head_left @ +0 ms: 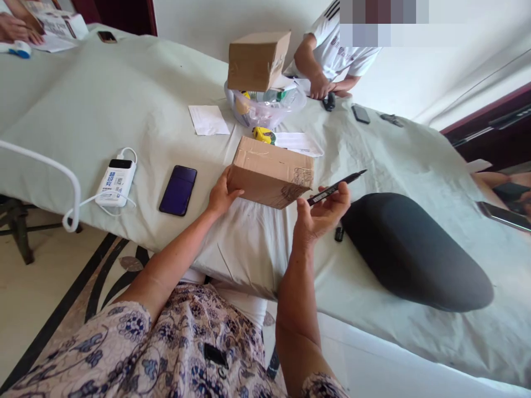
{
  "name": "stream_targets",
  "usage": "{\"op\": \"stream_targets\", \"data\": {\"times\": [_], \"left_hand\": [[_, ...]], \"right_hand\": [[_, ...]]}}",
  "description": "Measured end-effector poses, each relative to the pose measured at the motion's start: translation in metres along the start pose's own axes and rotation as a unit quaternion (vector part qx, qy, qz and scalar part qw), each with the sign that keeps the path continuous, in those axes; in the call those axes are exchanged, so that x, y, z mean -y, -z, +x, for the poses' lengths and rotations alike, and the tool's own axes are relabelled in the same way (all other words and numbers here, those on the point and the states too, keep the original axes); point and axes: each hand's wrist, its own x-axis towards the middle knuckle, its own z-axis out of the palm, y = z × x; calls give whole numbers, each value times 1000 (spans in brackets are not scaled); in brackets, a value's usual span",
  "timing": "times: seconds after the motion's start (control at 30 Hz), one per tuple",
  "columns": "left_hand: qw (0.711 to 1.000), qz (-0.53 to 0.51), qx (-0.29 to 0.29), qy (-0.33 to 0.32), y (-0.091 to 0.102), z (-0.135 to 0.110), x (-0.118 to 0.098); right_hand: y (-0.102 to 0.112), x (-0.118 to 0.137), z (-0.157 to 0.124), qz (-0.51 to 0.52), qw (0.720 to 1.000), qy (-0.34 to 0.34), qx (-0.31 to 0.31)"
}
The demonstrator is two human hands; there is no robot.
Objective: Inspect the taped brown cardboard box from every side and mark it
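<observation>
A brown cardboard box [269,171] is tilted above the cloth in front of me, with dark scribbled lines near its right end. My left hand [224,194] grips the box by its left end, thumb on the near face. In my right hand [326,210] is a black marker [336,188], uncapped, its tip pointing up and right, away from the box. A small black cap [339,234] lies on the cloth just below that hand. Behind the box sits a yellow tape measure [264,135] by a printed sheet [298,143].
Left of the box lie a dark phone [178,190] and a white power bank [116,182] with a cable. A large black cushion-like object [415,249] rests at right. Beyond, a clear basin [265,113] carries another carton [253,63]. Other people sit around the table.
</observation>
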Motion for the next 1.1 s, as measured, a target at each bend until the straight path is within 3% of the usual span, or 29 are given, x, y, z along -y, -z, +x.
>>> {"op": "stream_targets", "data": {"times": [0.13,0.23,0.4,0.53,0.63,0.73,0.87,0.93,1.0,1.1], "left_hand": [[1000,13,-1,23,2,-4,-10],[998,55,4,35,3,-6,-16],[995,95,10,5,1,-6,-12],[995,102,20,-1,2,-6,-10],[994,103,23,14,2,-6,-12],[996,90,21,18,2,-6,-14],[998,57,23,11,5,-6,-17],[998,60,29,-2,6,-6,-19],[997,67,33,-11,6,-6,-20],[997,72,28,-4,4,-6,-16]], "right_hand": [[-12,18,-8,33,995,73,64],[-16,37,-15,-5,988,144,62],[-24,70,-19,-27,953,269,141],[-39,75,-20,-100,922,318,196],[-43,69,-24,-102,932,310,160],[-41,64,-30,-116,950,254,137],[-47,64,-35,-88,954,172,231],[-54,64,-35,-35,944,160,287],[-58,63,-36,1,940,155,303],[-55,56,-36,-3,971,141,193]]}}
